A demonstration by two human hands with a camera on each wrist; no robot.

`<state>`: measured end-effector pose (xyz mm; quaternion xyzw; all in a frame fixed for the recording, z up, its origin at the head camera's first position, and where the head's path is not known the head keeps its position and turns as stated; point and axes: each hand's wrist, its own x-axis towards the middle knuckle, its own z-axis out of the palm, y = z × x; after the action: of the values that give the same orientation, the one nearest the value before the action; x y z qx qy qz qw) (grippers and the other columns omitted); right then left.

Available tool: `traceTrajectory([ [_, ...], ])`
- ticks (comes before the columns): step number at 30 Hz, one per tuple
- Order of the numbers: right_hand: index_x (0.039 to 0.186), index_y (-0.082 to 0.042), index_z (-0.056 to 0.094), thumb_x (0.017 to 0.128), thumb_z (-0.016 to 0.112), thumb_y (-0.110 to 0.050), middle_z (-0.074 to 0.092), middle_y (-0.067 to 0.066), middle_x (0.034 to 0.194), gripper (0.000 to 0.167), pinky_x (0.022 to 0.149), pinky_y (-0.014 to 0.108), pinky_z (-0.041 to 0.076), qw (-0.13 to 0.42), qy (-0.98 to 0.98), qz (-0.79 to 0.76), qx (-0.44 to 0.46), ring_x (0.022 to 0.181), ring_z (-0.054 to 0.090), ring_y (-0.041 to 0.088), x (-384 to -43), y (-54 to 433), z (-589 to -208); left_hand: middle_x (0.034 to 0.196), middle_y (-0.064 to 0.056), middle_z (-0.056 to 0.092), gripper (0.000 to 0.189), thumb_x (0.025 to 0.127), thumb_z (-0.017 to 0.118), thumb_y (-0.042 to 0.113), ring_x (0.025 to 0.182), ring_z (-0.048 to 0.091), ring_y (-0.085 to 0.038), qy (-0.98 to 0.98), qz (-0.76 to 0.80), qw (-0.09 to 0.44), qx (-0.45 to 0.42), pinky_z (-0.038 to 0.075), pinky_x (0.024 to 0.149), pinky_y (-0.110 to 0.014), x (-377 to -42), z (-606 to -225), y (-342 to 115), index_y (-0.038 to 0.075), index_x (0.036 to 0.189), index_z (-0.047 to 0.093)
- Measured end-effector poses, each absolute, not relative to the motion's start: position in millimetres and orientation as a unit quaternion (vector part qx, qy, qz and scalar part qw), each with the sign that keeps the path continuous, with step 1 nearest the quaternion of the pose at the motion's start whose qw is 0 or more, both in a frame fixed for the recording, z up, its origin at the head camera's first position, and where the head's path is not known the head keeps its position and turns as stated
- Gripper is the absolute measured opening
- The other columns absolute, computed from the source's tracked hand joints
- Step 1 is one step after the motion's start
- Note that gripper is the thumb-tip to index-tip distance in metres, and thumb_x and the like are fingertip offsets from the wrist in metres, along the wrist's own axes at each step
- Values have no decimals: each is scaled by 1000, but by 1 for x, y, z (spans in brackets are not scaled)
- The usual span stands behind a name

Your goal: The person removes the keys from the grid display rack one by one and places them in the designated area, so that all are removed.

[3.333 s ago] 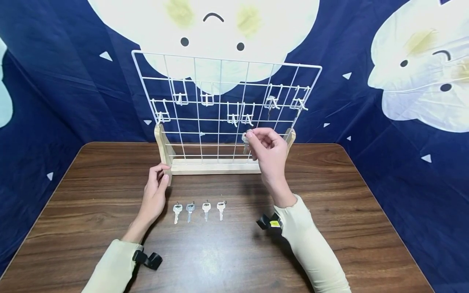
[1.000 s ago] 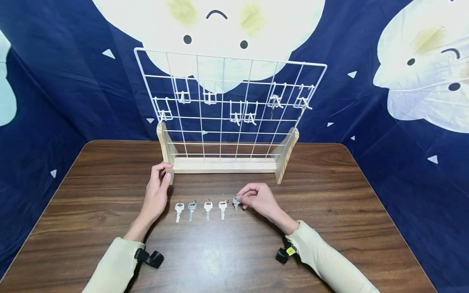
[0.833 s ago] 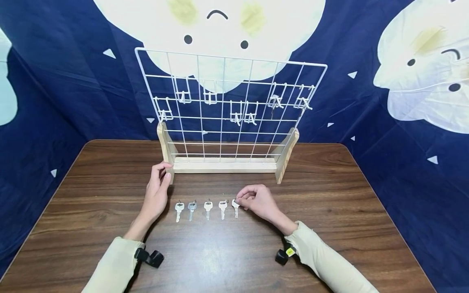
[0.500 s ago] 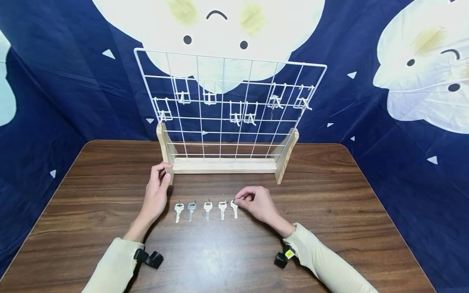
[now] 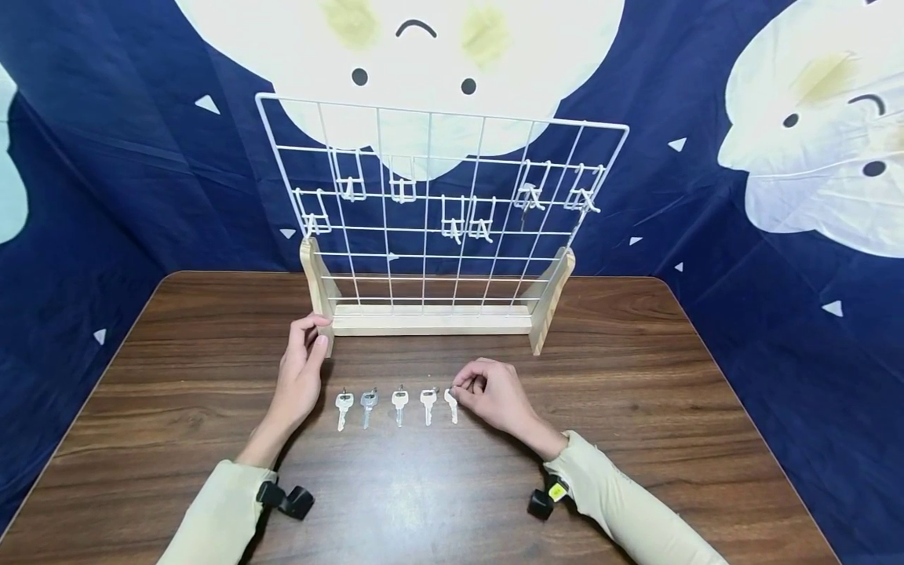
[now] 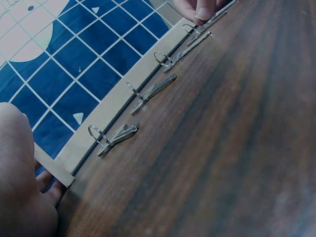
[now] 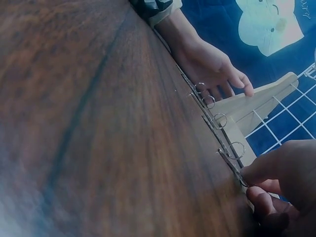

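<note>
A row of silver keys lies on the wooden table in the head view: a leftmost key (image 5: 344, 410), a bluish-looking key (image 5: 369, 408), a middle key (image 5: 399, 406) and a fourth key (image 5: 428, 405). At the row's right end, my right hand (image 5: 494, 396) pinches the last key (image 5: 452, 408) by its top, its blade pointing toward me on the tabletop. Small metal rings, such as this split ring (image 7: 236, 150), stand up from the keys. My left hand (image 5: 300, 377) holds the left wooden foot (image 5: 321, 298) of a white wire grid rack (image 5: 424, 255) between thumb and fingers.
Several white wire hooks hang on the grid, among them a left hook (image 5: 349, 188) and a central hook (image 5: 453, 227). A key (image 5: 526, 212) hangs at an upper right hook; something dark hangs at the far right hook (image 5: 582, 200). Behind stands a blue cloth backdrop (image 5: 671, 196).
My right hand has come down from in front of the grid with a key and set it at the row's right end, then shifted it slightly. The left hand stays on the rack's foot.
</note>
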<state>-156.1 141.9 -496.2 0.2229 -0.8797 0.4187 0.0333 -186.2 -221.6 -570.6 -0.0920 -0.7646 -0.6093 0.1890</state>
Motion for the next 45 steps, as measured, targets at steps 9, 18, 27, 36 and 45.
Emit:
traceTrajectory([
  [9, 87, -15, 80, 86, 90, -6, 67, -5, 83, 13, 59, 18, 47, 35, -884, 400, 240, 65, 51, -3, -155, 143, -492, 156, -2, 58, 31, 118, 51, 15, 153, 48, -13, -766, -609, 188, -89, 33, 127, -21, -186, -570, -221, 6, 147, 54],
  [18, 90, -13, 80, 86, 88, -3, 66, -3, 86, 13, 60, 18, 49, 45, -880, 398, 257, 65, 53, 0, -156, 145, -495, 157, -2, 58, 30, 118, 50, 14, 153, 48, -12, -767, -607, 188, -88, 34, 127, -21, -186, -570, -222, 6, 147, 54],
  [27, 92, -14, 81, 85, 87, -7, 64, -5, 87, 11, 60, 19, 47, 36, -883, 391, 257, 65, 51, -1, -157, 146, -495, 156, -2, 58, 31, 118, 51, 14, 153, 48, -12, -767, -607, 189, -89, 34, 127, -21, -186, -571, -221, 5, 147, 54],
  [36, 91, -17, 82, 95, 81, -14, 66, -8, 86, 5, 58, 20, 46, 67, -859, 440, 254, 66, 53, 2, -163, 150, -510, 156, -3, 58, 30, 118, 51, 14, 153, 48, -12, -762, -612, 190, -90, 34, 127, -20, -186, -571, -221, 5, 147, 54],
  [45, 94, -20, 82, 102, 77, -22, 66, -9, 84, 10, 56, 20, 43, 86, -853, 454, 242, 64, 54, 5, -170, 153, -524, 156, -2, 57, 31, 118, 50, 13, 154, 47, -13, -763, -611, 189, -92, 33, 127, -21, -187, -571, -221, 5, 147, 53],
])
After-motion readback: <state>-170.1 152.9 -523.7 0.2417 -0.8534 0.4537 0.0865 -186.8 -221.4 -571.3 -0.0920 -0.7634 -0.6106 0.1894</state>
